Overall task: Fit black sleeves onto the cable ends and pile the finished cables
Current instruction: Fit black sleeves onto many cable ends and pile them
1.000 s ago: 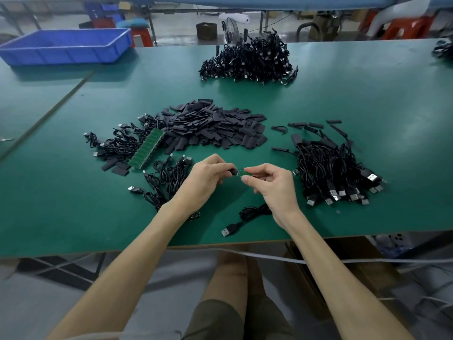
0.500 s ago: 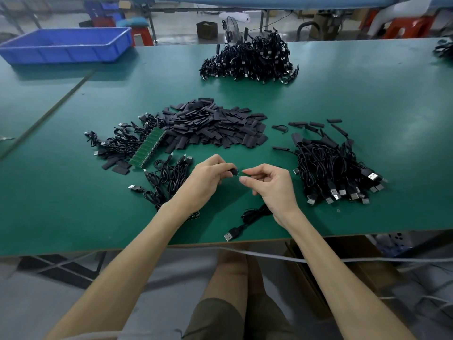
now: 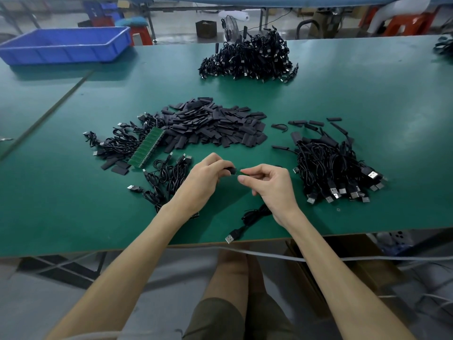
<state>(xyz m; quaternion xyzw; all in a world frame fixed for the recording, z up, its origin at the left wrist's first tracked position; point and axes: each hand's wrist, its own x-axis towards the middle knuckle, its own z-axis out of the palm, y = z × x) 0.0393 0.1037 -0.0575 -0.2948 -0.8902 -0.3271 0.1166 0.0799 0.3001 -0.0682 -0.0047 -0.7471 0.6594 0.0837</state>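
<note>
While the left hand [image 3: 206, 182] pinches a short black sleeve [image 3: 230, 171] between thumb and curled fingertips, the right hand [image 3: 269, 185] faces it just to the right, thumb and forefinger closed narrowly on the end of a cable [image 3: 253, 213], whose small green tip [image 3: 244, 170] shows in the gap between the two hands. The sleeve's open mouth and the tip are very close; whether they touch cannot be told. The right hand's other fingers are curled loosely under the palm. Both forearms come in from the near edge and converge, backs of the hands upward, over the green table [image 3: 367, 99]. The cable's slack runs beneath the right wrist, coiled, to a USB plug [image 3: 230, 239] lying at the near edge. Just left of the left hand lies a small bundle of cables [image 3: 166, 177], with a strip of green circuit boards [image 3: 147, 150] beyond it. Farther off, centre, spreads the heap of loose sleeves [image 3: 215, 128]. A pile of cables [image 3: 333, 168] sits to the right, a larger far pile [image 3: 250, 60] at the back, and a blue tray [image 3: 66, 45] at far left
</note>
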